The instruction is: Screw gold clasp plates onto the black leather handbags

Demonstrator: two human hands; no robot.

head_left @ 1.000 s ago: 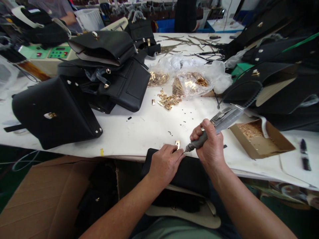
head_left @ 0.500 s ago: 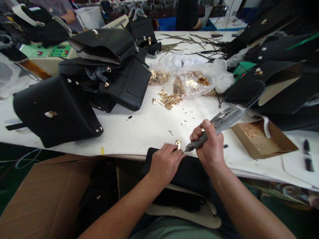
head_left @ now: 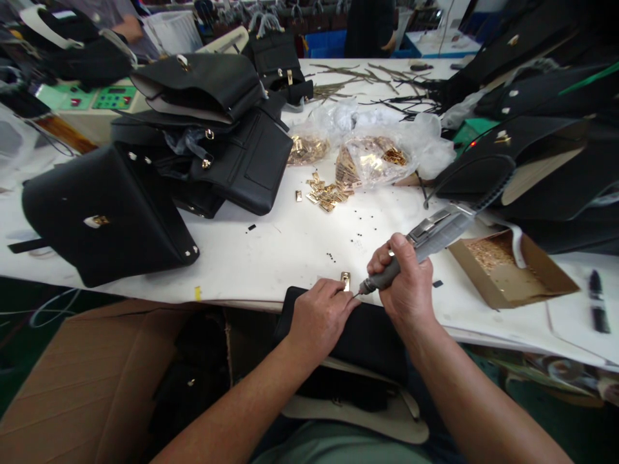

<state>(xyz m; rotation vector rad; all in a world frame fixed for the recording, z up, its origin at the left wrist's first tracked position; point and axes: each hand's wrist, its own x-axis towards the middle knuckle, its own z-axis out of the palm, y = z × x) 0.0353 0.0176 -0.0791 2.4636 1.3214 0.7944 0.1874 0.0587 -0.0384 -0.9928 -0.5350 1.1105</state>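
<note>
My right hand [head_left: 406, 277] is wrapped round a grey power screwdriver [head_left: 442, 229], its thin bit slanting down to the left. The bit's tip meets the fingertips of my left hand [head_left: 322, 316]. That hand is closed over the upper edge of a black bag [head_left: 367, 341], which rests between my lap and the table edge. What lies right under the left fingertips is hidden. Just beyond these fingers, a small gold clasp plate [head_left: 345, 280] pokes out past the bag's edge.
Loose gold plates [head_left: 329, 195] lie mid-table before clear plastic bags [head_left: 372, 161] of gold parts. A cardboard tray [head_left: 512, 270] of small brass-coloured pieces stands right, near a black marker [head_left: 598, 301]. Black bags [head_left: 111, 212] are piled left and right. Below left is a carton [head_left: 97, 367].
Almost nothing differs. Both hands, the screwdriver and the black bag keep their places, with only a slight shift of the view.
</note>
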